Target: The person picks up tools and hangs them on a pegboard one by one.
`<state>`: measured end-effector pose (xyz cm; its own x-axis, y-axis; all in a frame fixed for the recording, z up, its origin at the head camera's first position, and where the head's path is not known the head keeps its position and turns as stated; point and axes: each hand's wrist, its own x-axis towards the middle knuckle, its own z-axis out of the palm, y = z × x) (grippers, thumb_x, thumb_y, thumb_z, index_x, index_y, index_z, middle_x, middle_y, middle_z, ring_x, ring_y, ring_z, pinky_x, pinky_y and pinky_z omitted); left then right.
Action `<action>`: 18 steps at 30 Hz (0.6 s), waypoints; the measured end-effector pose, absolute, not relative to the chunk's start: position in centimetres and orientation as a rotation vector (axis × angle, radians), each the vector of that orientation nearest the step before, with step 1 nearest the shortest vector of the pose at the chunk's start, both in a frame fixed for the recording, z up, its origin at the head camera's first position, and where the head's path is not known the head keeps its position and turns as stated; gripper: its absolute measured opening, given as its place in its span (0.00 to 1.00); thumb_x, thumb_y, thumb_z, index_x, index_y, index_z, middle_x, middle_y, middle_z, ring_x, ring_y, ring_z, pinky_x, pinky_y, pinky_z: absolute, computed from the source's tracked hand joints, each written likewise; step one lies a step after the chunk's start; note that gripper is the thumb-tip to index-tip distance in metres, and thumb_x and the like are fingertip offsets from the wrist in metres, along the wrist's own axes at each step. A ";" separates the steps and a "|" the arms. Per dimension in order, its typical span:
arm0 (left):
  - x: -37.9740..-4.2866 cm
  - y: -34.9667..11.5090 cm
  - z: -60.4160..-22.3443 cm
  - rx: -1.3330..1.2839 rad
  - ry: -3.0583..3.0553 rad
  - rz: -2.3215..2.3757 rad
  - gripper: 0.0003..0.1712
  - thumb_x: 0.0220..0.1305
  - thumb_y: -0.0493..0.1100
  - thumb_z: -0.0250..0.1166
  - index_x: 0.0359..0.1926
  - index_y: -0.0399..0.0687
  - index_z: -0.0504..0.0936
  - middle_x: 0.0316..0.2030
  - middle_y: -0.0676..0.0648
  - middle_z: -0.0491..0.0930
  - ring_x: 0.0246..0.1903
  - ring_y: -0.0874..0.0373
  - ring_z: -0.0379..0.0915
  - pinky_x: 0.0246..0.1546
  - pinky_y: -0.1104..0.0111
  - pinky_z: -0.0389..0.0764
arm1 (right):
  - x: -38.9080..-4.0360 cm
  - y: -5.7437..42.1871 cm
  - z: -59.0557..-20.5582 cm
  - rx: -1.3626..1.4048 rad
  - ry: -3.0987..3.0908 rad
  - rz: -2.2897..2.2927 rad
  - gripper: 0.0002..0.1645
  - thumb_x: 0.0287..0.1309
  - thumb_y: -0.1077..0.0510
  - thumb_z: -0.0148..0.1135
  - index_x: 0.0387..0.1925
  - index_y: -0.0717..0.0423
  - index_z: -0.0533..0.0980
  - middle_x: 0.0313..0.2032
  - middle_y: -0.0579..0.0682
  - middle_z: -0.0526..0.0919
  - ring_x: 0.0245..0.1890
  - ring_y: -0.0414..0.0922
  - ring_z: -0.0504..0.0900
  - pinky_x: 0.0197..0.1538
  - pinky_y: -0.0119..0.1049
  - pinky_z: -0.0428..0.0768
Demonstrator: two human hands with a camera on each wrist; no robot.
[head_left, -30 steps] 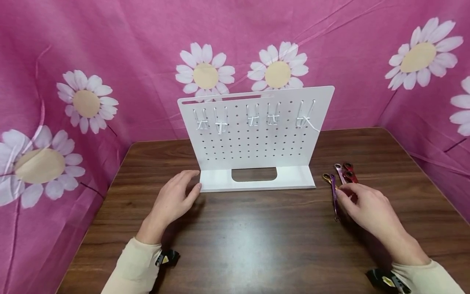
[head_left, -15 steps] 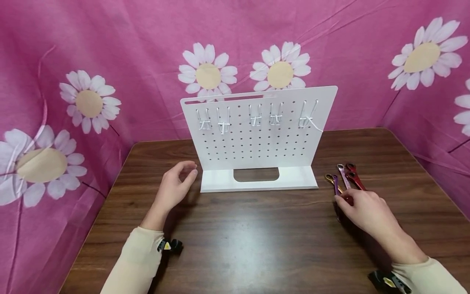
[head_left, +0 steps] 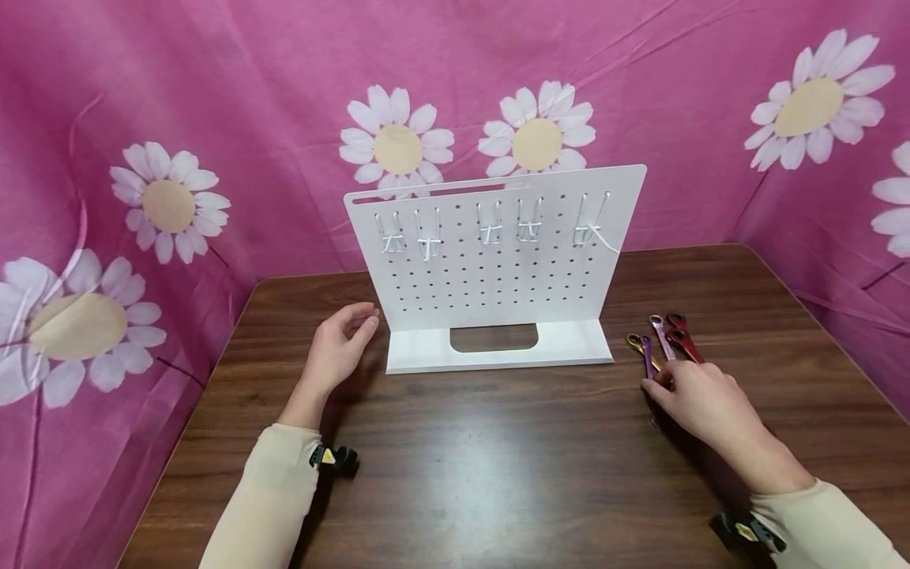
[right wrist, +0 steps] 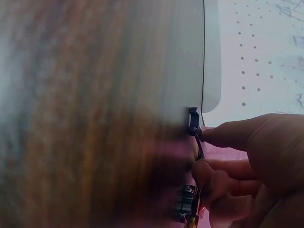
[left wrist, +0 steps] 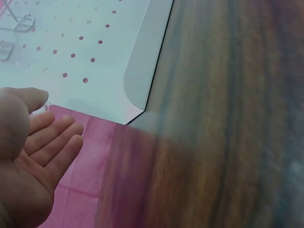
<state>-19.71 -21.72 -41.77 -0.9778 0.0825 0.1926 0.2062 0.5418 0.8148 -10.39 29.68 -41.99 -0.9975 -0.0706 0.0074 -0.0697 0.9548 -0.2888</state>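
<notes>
My right hand [head_left: 711,401] is low over a group of small coloured wrenches on the right of the table. Its thumb and forefinger pinch the purple wrench [head_left: 647,357], seen edge-on in the right wrist view, where one dark end [right wrist: 194,120] shows by the thumb. Beside it lie a gold wrench [head_left: 633,341], a lilac wrench [head_left: 662,337] and two red wrenches [head_left: 685,344], their lower parts covered by the hand. Holding nothing, my left hand [head_left: 334,348] has its fingers loosely bent by the left edge of the white pegboard [head_left: 490,273].
Several wire hooks [head_left: 529,221] hang in a row along the pegboard's upper part. Its flat base [head_left: 419,352], with a cut-out, rests on the brown wood-grain table [head_left: 455,458]. A pink cloth with daisies [head_left: 284,95] surrounds the back and sides.
My left hand has drawn back from the pegboard's base corner, up and slightly left. The right hand has shifted a little left, its thumb lower along the purple wrench.
</notes>
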 end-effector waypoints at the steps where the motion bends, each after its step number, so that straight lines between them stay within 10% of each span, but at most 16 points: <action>1: -19.9 -21.7 -41.7 -0.243 -2.638 -1.446 0.22 0.81 0.40 0.62 0.67 0.31 0.79 0.61 0.33 0.86 0.62 0.39 0.83 0.66 0.46 0.82 | -10.4 29.7 -42.0 -0.113 3.103 -0.462 0.16 0.68 0.51 0.71 0.25 0.50 0.82 0.21 0.48 0.81 0.24 0.58 0.82 0.29 0.61 0.76; 18: -22.4 -20.8 -41.4 -0.186 -2.559 -1.591 0.21 0.81 0.44 0.63 0.64 0.32 0.83 0.58 0.31 0.87 0.56 0.40 0.85 0.48 0.83 0.79 | -10.9 29.1 -41.3 0.036 3.063 -0.473 0.22 0.66 0.51 0.69 0.16 0.49 0.75 0.18 0.50 0.74 0.21 0.53 0.74 0.27 0.54 0.73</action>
